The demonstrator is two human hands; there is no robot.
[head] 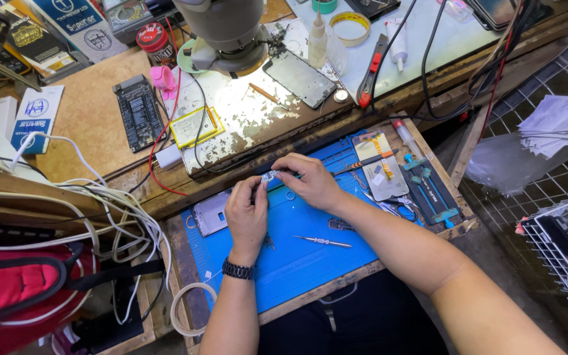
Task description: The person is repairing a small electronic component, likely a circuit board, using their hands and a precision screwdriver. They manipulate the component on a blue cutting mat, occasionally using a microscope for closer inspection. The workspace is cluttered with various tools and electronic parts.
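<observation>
Left hand (247, 212) and right hand (310, 181) both pinching small pale part (270, 175) above blue mat (297, 256). Risk: part slipping, dropping among loose tweezers (322, 241), likely getting lost.

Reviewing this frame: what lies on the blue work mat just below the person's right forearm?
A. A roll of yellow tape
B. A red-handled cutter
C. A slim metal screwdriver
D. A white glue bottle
C: a slim metal screwdriver lies flat on the blue work mat, apart from both hands, while the left hand and right hand pinch a small pale part between them above it.
</observation>
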